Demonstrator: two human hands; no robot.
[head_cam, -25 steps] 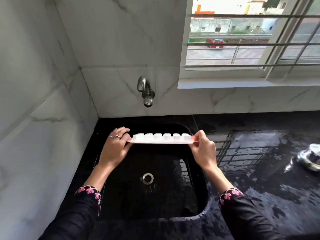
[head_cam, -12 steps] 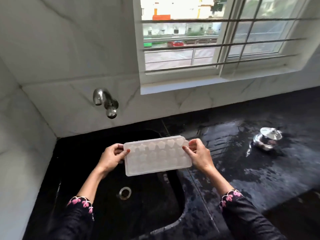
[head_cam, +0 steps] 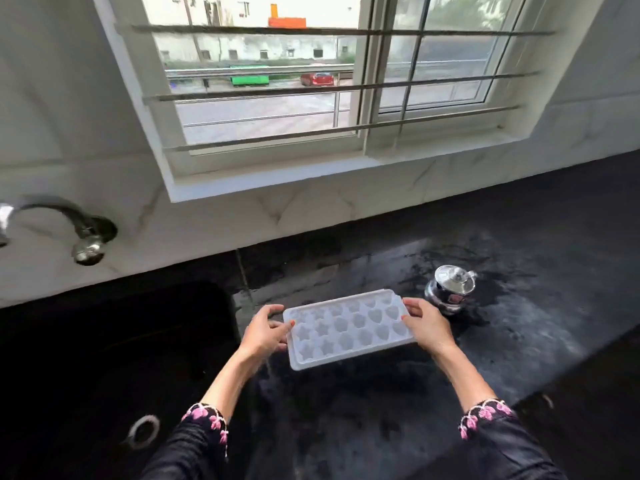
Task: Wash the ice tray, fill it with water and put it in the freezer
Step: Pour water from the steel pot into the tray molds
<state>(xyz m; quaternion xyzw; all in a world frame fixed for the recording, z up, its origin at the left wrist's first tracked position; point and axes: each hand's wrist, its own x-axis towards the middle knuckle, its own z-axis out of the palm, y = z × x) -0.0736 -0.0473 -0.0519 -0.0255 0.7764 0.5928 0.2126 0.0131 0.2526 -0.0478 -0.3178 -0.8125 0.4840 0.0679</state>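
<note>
A white plastic ice tray [head_cam: 348, 329] with star and heart shaped cells is held level, cells facing up, just above the wet black counter to the right of the sink. My left hand [head_cam: 265, 332] grips its left short edge. My right hand [head_cam: 426, 327] grips its right short edge. Whether water is in the cells cannot be told. The freezer is out of view.
The black sink [head_cam: 104, 358] with its drain ring [head_cam: 143, 431] lies at the left, under a wall tap [head_cam: 86, 244]. A small steel lidded pot [head_cam: 450, 287] stands just right of the tray. Wet black counter [head_cam: 536, 341] stretches right; a barred window is behind.
The tray has moved right, from over the sink to over the counter, and turned from edge-on to flat with the cells up. The view has swung right with it.
</note>
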